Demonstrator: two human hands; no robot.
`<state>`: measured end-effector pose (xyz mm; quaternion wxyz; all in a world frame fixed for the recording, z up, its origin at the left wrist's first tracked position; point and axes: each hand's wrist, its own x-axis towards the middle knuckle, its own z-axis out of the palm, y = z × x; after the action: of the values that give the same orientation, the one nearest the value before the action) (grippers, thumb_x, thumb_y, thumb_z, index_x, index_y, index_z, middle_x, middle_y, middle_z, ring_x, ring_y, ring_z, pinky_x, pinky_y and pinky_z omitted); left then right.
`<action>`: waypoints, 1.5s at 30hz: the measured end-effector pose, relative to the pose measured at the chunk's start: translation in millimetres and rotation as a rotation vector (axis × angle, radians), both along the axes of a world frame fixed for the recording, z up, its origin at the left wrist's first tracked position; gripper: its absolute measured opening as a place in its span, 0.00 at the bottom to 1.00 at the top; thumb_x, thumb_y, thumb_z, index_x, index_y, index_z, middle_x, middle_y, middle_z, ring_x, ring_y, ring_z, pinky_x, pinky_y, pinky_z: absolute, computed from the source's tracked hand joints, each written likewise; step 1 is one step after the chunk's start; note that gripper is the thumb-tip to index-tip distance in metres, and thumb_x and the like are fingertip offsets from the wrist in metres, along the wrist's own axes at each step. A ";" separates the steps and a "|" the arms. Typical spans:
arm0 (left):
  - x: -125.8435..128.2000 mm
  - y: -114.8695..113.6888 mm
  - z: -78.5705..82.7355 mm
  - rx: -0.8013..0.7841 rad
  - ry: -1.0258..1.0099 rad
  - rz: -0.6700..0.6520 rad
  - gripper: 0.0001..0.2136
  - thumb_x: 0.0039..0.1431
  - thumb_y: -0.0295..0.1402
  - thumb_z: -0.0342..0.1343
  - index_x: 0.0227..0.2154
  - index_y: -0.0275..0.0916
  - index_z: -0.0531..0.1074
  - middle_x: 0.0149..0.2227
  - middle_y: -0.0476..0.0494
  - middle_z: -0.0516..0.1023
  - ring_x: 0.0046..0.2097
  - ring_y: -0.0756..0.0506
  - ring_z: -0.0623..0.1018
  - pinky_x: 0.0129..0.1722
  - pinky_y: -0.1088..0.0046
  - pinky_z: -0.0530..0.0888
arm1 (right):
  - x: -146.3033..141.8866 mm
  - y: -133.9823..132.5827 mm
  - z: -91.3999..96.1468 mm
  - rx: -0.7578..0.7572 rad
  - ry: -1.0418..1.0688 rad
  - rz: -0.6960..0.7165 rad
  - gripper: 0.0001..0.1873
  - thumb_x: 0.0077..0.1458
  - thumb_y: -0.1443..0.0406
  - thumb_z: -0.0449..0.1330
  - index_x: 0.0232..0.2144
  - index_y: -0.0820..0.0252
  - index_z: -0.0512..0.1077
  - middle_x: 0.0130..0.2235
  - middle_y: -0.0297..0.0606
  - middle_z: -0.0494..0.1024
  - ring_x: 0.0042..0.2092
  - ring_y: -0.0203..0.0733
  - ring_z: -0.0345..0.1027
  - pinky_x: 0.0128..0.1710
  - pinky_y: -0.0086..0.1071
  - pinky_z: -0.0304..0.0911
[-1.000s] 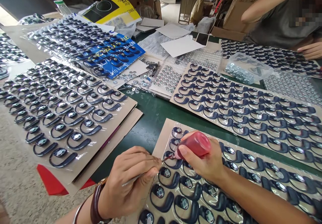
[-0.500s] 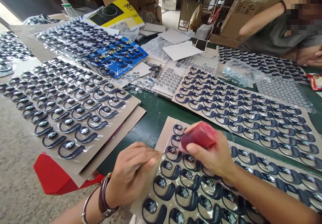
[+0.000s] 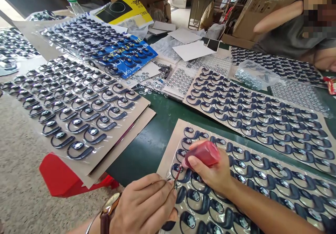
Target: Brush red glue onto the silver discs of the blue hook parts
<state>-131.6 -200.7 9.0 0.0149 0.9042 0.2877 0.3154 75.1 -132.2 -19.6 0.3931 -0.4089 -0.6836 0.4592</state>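
My right hand is wrapped round a red squeeze bottle, tilted with its nozzle down to the left. Below the nozzle lies a black hook-shaped piece with a shiny round centre. My left hand, wearing a watch and a bangle, pinches a thin pointed tool whose tip reaches that piece near the nozzle. Whether tip and nozzle touch, I cannot tell. Rows of the same black pieces lie under clear film on a cardboard sheet beneath both hands.
More cardboard sheets of black pieces stand at the left and right on the green table. Behind them are a tray of small metal discs and a plastic bag. A red stool is below left. Another person sits far right.
The bottle has come down and left, its nozzle now at a lower piece on the sheet. My left hand has moved down and right with the thin tool, turning its back upward.
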 end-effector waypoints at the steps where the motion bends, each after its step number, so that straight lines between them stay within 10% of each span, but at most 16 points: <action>1: 0.8 -0.9 -0.3 0.010 -0.003 0.008 0.13 0.62 0.29 0.45 0.36 0.27 0.73 0.36 0.38 0.79 0.36 0.46 0.79 0.40 0.70 0.75 | -0.2 0.4 0.0 0.002 -0.004 0.013 0.08 0.49 0.64 0.61 0.34 0.58 0.68 0.26 0.33 0.73 0.26 0.37 0.69 0.30 0.32 0.67; 45: -5.6 -0.9 -2.6 -0.105 0.000 0.006 0.13 0.61 0.28 0.45 0.40 0.28 0.72 0.37 0.37 0.78 0.39 0.46 0.78 0.42 0.70 0.76 | 0.3 3.5 3.6 0.155 -0.125 -0.134 0.06 0.49 0.63 0.61 0.29 0.59 0.70 0.25 0.33 0.74 0.25 0.36 0.68 0.28 0.30 0.65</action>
<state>-137.3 -201.6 6.4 0.0615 0.9014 0.3065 0.2996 75.4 -128.7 -16.0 0.4100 -0.4499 -0.7115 0.3512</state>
